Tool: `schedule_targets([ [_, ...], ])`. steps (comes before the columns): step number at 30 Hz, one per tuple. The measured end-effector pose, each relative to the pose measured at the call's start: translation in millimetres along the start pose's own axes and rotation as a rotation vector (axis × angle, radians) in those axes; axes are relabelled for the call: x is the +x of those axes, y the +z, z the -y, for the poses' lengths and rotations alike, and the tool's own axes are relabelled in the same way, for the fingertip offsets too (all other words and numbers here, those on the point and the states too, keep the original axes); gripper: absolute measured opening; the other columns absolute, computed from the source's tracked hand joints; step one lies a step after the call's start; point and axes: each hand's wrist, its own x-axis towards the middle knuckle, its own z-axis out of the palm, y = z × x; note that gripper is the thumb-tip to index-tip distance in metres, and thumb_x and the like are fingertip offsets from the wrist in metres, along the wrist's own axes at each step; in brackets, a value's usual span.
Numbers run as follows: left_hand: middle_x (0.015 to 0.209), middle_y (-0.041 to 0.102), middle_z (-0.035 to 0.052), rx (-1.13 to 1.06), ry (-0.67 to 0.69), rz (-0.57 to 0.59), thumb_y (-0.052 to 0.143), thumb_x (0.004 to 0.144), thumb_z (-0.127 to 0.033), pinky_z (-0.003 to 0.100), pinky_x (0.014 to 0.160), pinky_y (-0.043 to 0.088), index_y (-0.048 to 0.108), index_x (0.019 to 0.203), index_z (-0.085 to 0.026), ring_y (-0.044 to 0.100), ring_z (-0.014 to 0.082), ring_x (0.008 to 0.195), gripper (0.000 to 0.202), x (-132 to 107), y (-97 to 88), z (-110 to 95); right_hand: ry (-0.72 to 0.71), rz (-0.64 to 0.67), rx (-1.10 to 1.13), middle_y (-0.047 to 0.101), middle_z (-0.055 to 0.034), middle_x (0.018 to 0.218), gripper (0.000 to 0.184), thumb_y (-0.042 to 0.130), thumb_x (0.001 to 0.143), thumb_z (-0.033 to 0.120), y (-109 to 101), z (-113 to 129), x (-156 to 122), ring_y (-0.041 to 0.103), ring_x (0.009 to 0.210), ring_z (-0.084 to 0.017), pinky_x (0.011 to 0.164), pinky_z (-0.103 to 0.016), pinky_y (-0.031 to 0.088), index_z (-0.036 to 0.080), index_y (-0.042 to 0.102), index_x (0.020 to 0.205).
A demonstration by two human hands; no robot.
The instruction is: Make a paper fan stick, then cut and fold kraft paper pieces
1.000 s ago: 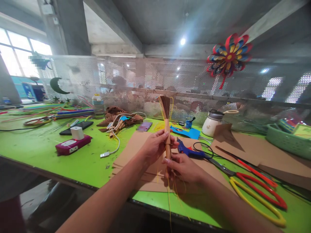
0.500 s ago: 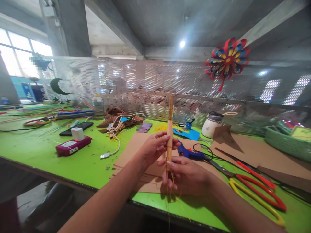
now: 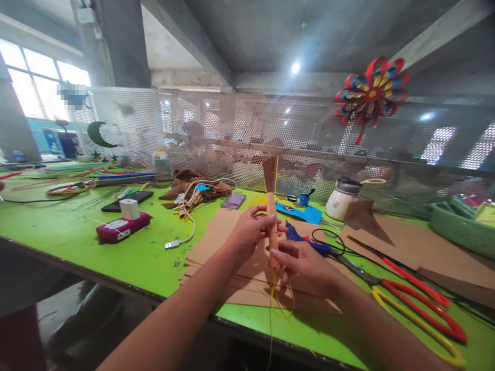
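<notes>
Upright over the brown paper sheets (image 3: 232, 232), I hold a small broom-shaped paper bundle (image 3: 269, 178). Its dark brown top flares into fine strips or pleats; the lower part is a smooth tan handle. Yellow thread (image 3: 271, 299) runs along it and dangles in loose loops from its bottom end. My left hand (image 3: 255, 226) closes its fingers round the middle of the handle. Lower down, my right hand (image 3: 296, 260) pinches the handle near its bottom end, by the thread. A blue glue gun (image 3: 305, 241) lies just behind my right hand.
To the right lie large scissors (image 3: 417, 304) with red and yellow handles. A white jug (image 3: 342, 198) and a green basket (image 3: 460, 229) stand behind. Leftward are a maroon power strip (image 3: 124, 228), a white cable (image 3: 185, 239) and crumpled brown pieces (image 3: 193, 188).
The bundle has turned in my fingers, so its flared top now faces me broadly rather than edge-on. The view has shifted slightly left. Both hands keep their hold.
</notes>
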Motion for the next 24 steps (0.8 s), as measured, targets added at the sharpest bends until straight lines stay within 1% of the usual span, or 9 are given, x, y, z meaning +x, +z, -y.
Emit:
schedule_targets([
  [3,0.077,0.068,0.0054,0.02,0.016,0.011,0.07,0.07,-0.018,0.03,0.063,0.052,0.048,0.09,-0.015,0.068,0.0203,0.068,0.03,0.7,0.4,5.1,0.012,-0.065,0.074,0.055,0.002,0.057,0.037,0.064,0.074,0.051,2.5,-13.0,4.8,0.049,0.045,-0.009,0.047,-0.025,0.039,0.015,0.056,0.074],
  [7,0.076,0.067,0.0042,0.009,0.003,0.014,0.072,0.068,-0.02,0.029,0.063,0.051,0.048,0.091,-0.016,0.067,0.0186,0.067,0.033,-0.4,2.5,4.8,0.011,-0.03,0.194,0.058,-0.0011,0.062,0.036,0.065,0.074,0.049,4.3,-21.5,5.7,0.051,0.049,-0.009,0.049,-0.025,0.039,0.014,0.056,0.072],
  [9,0.076,0.067,0.0051,-0.005,-0.015,0.035,0.07,0.072,-0.024,0.028,0.064,0.051,0.051,0.09,-0.015,0.067,0.018,0.068,0.028,-0.8,3.0,1.7,0.012,-0.015,0.238,0.058,-0.0007,0.064,0.034,0.067,0.073,0.047,4.8,-17.6,3.7,0.05,0.05,-0.009,0.05,-0.025,0.039,0.014,0.057,0.074],
  [11,0.079,0.067,0.0081,-0.037,-0.043,0.065,0.063,0.079,-0.031,0.029,0.066,0.051,0.054,0.09,-0.013,0.066,0.0185,0.071,0.023,-0.4,2.5,-1.2,0.021,-0.01,0.28,0.056,0.0006,0.062,0.035,0.069,0.071,0.047,5.2,-12.2,2.0,0.047,0.048,-0.008,0.05,-0.024,0.038,0.014,0.057,0.075],
  [14,0.081,0.067,0.0125,-0.085,-0.09,0.045,0.048,0.087,-0.038,0.031,0.07,0.051,0.058,0.091,-0.011,0.066,0.0197,0.073,0.03,1.6,0.7,-2.2,0.033,-0.033,0.269,0.055,0.0013,0.06,0.038,0.069,0.069,0.05,4.5,-8.1,2.5,0.044,0.046,-0.007,0.048,-0.024,0.037,0.015,0.056,0.074],
  [15,0.081,0.067,0.0128,-0.085,-0.099,0.013,0.046,0.088,-0.038,0.031,0.071,0.05,0.058,0.091,-0.01,0.066,0.0195,0.073,0.031,2.4,-0.1,-1.6,0.029,-0.063,0.221,0.055,0.0013,0.06,0.038,0.069,0.069,0.051,3.6,-8.3,3.5,0.043,0.045,-0.007,0.047,-0.024,0.036,0.015,0.055,0.073],
  [17,0.079,0.067,0.0118,-0.057,-0.104,-0.039,0.047,0.088,-0.036,0.031,0.071,0.05,0.06,0.088,-0.01,0.065,0.0184,0.071,0.029,3.6,-1.5,0.3,-0.008,-0.162,0.032,0.055,0.001,0.059,0.039,0.066,0.07,0.053,0.7,-10.4,6.2,0.042,0.045,-0.008,0.046,-0.024,0.034,0.015,0.056,0.071],
  [21,0.081,0.066,0.0095,0.028,-0.052,-0.039,0.054,0.083,-0.038,0.029,0.07,0.048,0.063,0.083,-0.011,0.062,0.0161,0.071,0.028,4.0,-3.4,2.3,-0.135,-0.351,-0.423,0.054,0.0,0.054,0.037,0.057,0.077,0.051,-6.0,-16.2,10.6,0.045,0.049,-0.012,0.047,-0.025,0.031,0.016,0.057,0.064],
  [24,0.082,0.066,0.0079,0.13,-0.015,-0.07,0.058,0.079,-0.04,0.025,0.066,0.044,0.065,0.082,-0.013,0.06,0.0148,0.073,0.028,2.4,-2.2,0.0,-0.195,-0.448,-0.591,0.047,0.0014,0.05,0.038,0.057,0.077,0.047,-8.3,-18.4,11.5,0.04,0.05,-0.011,0.048,-0.026,0.026,0.018,0.049,0.054],
])
